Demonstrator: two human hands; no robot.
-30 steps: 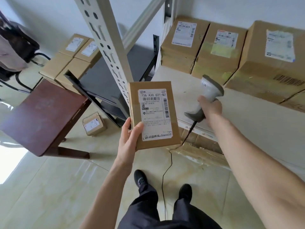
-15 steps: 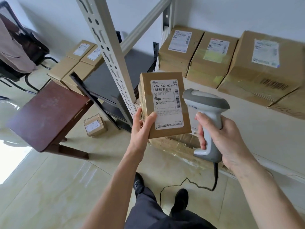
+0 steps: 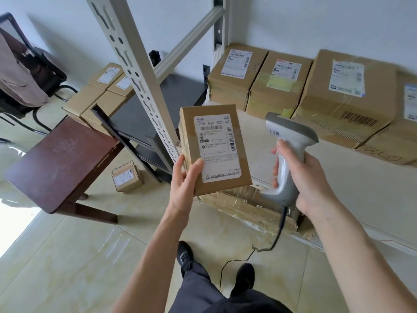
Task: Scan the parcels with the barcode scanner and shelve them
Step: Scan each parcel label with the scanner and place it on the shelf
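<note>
My left hand (image 3: 184, 180) grips a small flat cardboard parcel (image 3: 240, 136) by its lower left corner, label side up and facing me. To its right, my right hand (image 3: 309, 177) is wrapped around the handle of a grey corded barcode scanner (image 3: 288, 141), whose head sits level with the parcel's label and a short gap away from it. The white shelf board (image 3: 338, 181) lies behind both, with several taped cardboard parcels (image 3: 279, 84) lined up along the wall at its back.
A perforated grey upright (image 3: 140, 73) of the rack stands just left of the parcel. A dark wooden table (image 3: 61, 163) is at left, a small parcel (image 3: 127, 178) on the tile floor beside it, more boxes (image 3: 97, 100) behind. A wrapped carton (image 3: 243, 208) lies under the shelf.
My right hand lifted the scanner off the shelf board and brought it upright beside the parcel. The left hand raised the parcel slightly and kept its grip.
</note>
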